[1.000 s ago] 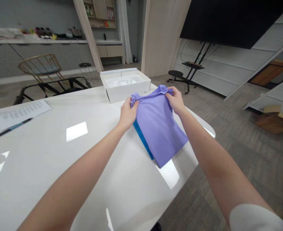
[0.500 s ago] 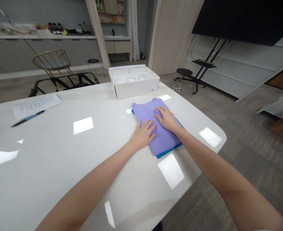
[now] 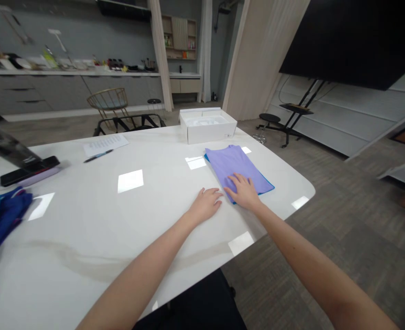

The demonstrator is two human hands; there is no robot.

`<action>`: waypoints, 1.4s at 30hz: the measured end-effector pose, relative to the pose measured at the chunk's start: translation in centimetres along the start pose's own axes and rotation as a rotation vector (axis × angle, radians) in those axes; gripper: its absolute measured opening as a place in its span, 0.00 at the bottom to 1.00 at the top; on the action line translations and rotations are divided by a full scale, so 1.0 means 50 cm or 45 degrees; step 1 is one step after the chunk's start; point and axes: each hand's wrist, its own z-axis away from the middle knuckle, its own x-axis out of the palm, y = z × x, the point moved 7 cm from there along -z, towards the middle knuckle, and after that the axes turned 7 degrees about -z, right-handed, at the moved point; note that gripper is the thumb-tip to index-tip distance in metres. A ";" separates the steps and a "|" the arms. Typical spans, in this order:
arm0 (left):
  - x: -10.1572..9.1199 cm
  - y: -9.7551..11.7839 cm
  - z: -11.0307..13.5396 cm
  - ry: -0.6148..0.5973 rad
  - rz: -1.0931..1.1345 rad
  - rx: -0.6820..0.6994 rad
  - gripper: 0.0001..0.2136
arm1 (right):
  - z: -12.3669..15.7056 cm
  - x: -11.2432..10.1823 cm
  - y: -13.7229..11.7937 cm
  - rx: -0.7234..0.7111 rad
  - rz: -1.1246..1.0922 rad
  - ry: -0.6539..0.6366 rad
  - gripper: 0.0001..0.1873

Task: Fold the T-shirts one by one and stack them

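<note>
- The folded purple cloth (image 3: 232,161) lies right of the frame's centre, flat on the white table (image 3: 157,220), with a blue layer (image 3: 206,157) peeping out beneath at its upper-left and lower-right edges.
- The right hand (image 3: 243,190) rests palm down on the cloth's lower part, fingers apart, gripping nothing.
- The left hand (image 3: 205,205), near the middle of the frame, is also empty, fingers loosely parted, just beside the cloth's lower-left edge; whether a fingertip touches the fabric I cannot tell.
- A sideways drag of the right palm could wrinkle the purple layer or slide it off the blue one, since only the top is pressed.
- The glossy tabletop looks slick, so a hard push rightward might carry both layers toward the near table edge.
- A push toward the upper part of the frame could bump the cloth into the box.
- That white box (image 3: 205,134), open-topped, stands above the cloth in the frame; pale, crumpled-looking material (image 3: 205,121) sits inside, too indistinct to identify.
- At upper centre, a wall cabinet (image 3: 180,34) holds small bottles.
</note>
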 end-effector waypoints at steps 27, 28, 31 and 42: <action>-0.297 -0.489 0.752 0.637 -0.009 -1.010 0.13 | -0.074 0.152 -0.814 -0.648 -0.688 -0.386 0.15; -0.309 -0.494 0.773 0.668 -0.054 -1.047 0.13 | -0.055 0.157 -0.888 -0.733 -0.745 -0.429 0.14; -0.366 -0.519 0.856 0.795 -0.283 -1.295 0.14 | -0.014 0.162 -1.078 -0.909 -0.902 -0.523 0.11; -0.503 -0.697 1.102 0.806 -0.627 -2.052 0.13 | -0.008 0.221 -1.382 -0.898 -1.222 -0.679 0.08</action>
